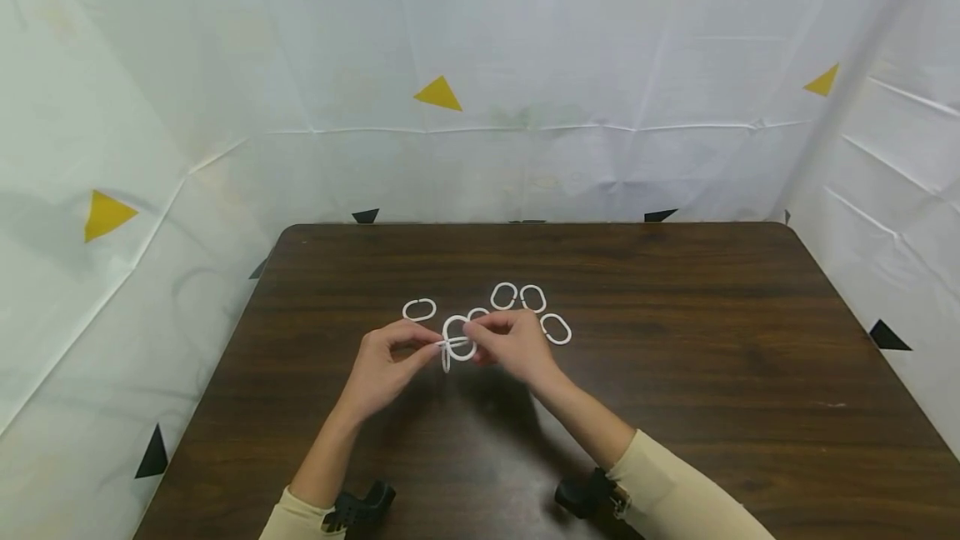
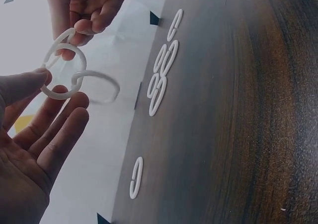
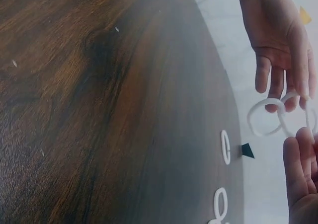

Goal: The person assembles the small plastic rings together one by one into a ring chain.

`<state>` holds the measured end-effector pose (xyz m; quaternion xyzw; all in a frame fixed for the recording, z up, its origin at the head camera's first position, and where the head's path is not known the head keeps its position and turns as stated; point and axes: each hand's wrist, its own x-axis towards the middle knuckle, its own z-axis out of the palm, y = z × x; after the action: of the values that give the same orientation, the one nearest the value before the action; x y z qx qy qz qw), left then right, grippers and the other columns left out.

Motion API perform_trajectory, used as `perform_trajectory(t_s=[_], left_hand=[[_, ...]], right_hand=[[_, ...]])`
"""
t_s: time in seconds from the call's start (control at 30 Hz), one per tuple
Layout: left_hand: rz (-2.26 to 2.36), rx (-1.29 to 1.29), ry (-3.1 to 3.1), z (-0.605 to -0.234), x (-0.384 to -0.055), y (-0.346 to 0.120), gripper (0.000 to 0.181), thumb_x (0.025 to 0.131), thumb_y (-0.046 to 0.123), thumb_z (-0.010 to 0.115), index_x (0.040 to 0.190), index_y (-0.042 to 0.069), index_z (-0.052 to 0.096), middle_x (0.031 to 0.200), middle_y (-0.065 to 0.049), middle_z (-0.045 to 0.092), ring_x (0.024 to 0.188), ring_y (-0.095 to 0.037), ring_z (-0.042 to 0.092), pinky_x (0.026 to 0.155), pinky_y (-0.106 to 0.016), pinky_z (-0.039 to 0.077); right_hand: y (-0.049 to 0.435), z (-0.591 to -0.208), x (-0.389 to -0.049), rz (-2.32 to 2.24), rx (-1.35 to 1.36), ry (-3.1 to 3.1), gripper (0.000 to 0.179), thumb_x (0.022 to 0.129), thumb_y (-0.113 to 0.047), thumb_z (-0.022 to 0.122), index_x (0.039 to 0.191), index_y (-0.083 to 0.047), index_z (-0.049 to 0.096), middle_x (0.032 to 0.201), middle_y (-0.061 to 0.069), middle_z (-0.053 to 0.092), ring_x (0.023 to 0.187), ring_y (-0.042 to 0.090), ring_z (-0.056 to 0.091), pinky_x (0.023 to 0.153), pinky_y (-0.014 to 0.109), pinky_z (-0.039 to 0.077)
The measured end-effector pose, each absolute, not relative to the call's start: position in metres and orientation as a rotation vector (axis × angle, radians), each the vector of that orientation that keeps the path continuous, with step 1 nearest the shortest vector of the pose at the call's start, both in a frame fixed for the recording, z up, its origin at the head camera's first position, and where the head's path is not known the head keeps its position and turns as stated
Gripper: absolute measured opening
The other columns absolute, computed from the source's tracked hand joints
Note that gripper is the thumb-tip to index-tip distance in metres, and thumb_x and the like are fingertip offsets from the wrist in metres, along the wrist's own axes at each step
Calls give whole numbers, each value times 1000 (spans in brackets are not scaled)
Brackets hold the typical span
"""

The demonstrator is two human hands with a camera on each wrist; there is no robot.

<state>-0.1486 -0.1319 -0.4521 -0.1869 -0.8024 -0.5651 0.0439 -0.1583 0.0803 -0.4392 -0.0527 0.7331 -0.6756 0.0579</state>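
Observation:
Three white oval chain links are joined between the two hands, above the table. My left hand (image 1: 386,365) pinches the middle link (image 2: 83,60) between thumb and fingertips. From that one dangles a second link (image 2: 118,92), held by neither hand. On the other side, the fingertips of my right hand (image 1: 517,344) pinch a third link (image 1: 446,327), which passes through the middle one. In the left wrist view, the right hand shows at the top, and its fingertips cover one end of the third link.
Loose white links lie beyond the hands on the dark wooden table (image 1: 675,340): a single link (image 1: 419,299) at left and several at right, including one (image 1: 570,332) nearest the right hand. White sheeting (image 1: 525,40) surrounds the table's back and sides.

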Motion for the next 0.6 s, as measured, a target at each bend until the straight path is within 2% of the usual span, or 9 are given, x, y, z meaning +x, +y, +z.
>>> perform_trajectory(t_s=[0.13, 0.23, 0.33, 0.47, 0.6], left_hand=[[-1745, -598, -2440, -438, -142, -129, 10, 86, 2, 74, 96, 2, 75, 95, -8, 70, 90, -22, 64, 75, -42, 58], [-1765, -611, -2449, -426, -137, -128, 11, 86, -1, 73, 97, -2, 74, 96, -13, 69, 92, -23, 64, 76, -39, 58], [-1776, -596, -2465, -422, -135, -129, 11, 86, -1, 72, 97, -3, 73, 97, -13, 69, 92, -22, 65, 76, -35, 58], [-1785, -575, -2482, -424, -134, -130, 11, 87, -1, 72, 97, -2, 74, 96, -12, 70, 90, -19, 64, 75, -30, 57], [-1782, -552, -2514, -444, -142, -134, 10, 88, 6, 73, 98, 3, 75, 96, -7, 72, 89, -17, 65, 75, -35, 58]], right_hand=[[83, -443, -159, -2037, -151, 2239, 16, 87, -7, 73, 93, 7, 74, 70, 15, 68, 53, 12, 62, 60, 36, 59], [84, -445, -160, -2042, -136, 2240, 16, 88, -8, 73, 93, 7, 74, 74, 18, 69, 54, 12, 63, 60, 35, 59], [85, -446, -160, -2067, -125, 2221, 17, 88, -9, 73, 95, 7, 74, 80, 20, 70, 56, 15, 65, 61, 36, 59], [86, -445, -160, -2098, -130, 2235, 17, 89, -9, 73, 95, 6, 73, 76, 15, 69, 60, 21, 67, 62, 39, 60], [85, -444, -158, -2155, -136, 2212, 15, 89, -6, 71, 98, 6, 72, 76, 13, 68, 63, 20, 68, 63, 39, 60]])
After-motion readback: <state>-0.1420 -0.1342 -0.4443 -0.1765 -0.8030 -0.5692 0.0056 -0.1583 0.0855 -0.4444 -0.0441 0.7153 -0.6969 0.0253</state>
